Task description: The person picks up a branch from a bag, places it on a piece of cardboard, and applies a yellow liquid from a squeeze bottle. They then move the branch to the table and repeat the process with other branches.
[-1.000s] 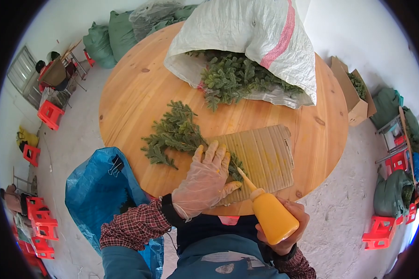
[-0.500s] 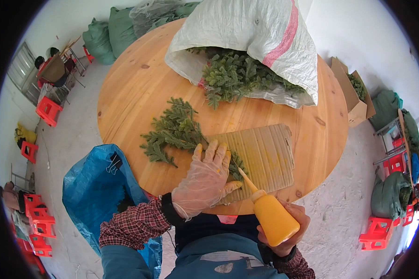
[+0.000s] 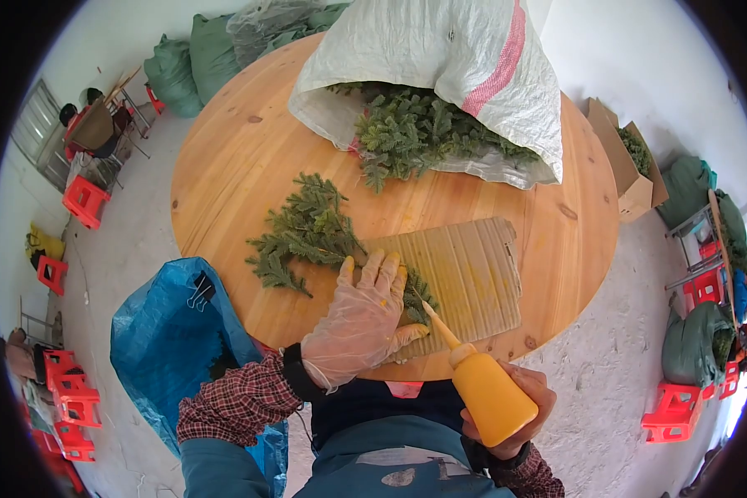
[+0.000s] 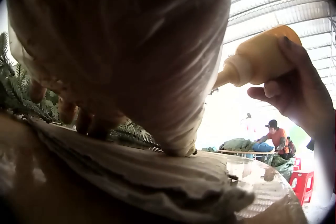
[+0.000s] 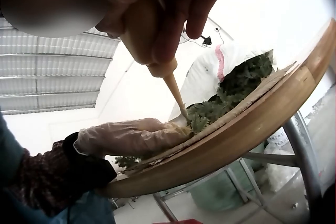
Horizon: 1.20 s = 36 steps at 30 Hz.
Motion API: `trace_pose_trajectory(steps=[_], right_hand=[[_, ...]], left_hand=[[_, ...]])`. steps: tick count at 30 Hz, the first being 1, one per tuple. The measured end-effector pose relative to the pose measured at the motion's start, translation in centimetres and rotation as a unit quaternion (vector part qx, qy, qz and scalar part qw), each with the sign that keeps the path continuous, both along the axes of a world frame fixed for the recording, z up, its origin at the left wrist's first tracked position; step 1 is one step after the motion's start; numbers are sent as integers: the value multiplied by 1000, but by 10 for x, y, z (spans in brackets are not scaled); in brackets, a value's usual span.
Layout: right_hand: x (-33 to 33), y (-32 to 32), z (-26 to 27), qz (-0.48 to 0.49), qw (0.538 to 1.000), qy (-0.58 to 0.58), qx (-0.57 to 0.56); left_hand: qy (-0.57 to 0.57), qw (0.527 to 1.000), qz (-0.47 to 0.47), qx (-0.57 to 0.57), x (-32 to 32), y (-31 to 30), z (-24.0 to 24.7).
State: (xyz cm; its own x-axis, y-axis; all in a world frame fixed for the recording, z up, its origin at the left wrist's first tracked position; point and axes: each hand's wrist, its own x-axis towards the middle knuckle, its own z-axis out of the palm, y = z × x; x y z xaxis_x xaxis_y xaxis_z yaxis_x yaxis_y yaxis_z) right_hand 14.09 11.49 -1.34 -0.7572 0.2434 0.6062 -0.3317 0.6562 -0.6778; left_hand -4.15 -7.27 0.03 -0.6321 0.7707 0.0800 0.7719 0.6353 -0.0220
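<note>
My left hand [image 3: 363, 325], in a clear glove with yellow stains, lies with its fingers extended over a small evergreen sprig [image 3: 417, 297] and presses it onto the corrugated cardboard [image 3: 473, 278]. Part of the sprig is hidden under the palm. My bare right hand [image 3: 529, 407] grips a yellow squeeze bottle [image 3: 491, 398], tilted with its nozzle down. The nozzle tip is right at the sprig's needles, close to the left thumb; the right wrist view shows this nozzle [image 5: 176, 95] over the green. Larger evergreen branches [image 3: 307, 232] lie left of the cardboard.
A white woven sack [image 3: 423, 50] full of evergreen branches [image 3: 415, 129] stands at the back of the round wooden table [image 3: 224, 183]. A blue bag [image 3: 158, 324] hangs at the left edge. Red stools [image 3: 672, 413] and a cardboard box [image 3: 618, 170] are beyond the table.
The bottle's body has lowered slightly toward the person, its tip staying at the sprig. My left hand keeps its place on the sprig and cardboard; the head view has shifted a little.
</note>
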Motion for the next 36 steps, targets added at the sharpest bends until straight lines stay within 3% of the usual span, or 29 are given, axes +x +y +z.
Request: trace_pose_trajectory(steps=[22,25,30,33,36], right_hand=[[27,10,9,-9,999,-33,14],[33,12,17,43,997,-62,-8],[38,12,10,-20,999,-33,15],[41,16,12,-23,999,-32,-18],[42,21,14,-5,997,2,-78]], left_hand=[[-17,1000,10,-4,0,1,-1],[-22,1000,10,-7,0,1,0],[-15,1000,2,-6,0,-1,4],[-14,1000,-6,2,-1,-4,8],[-13,997,-4,81,2,-9,26]])
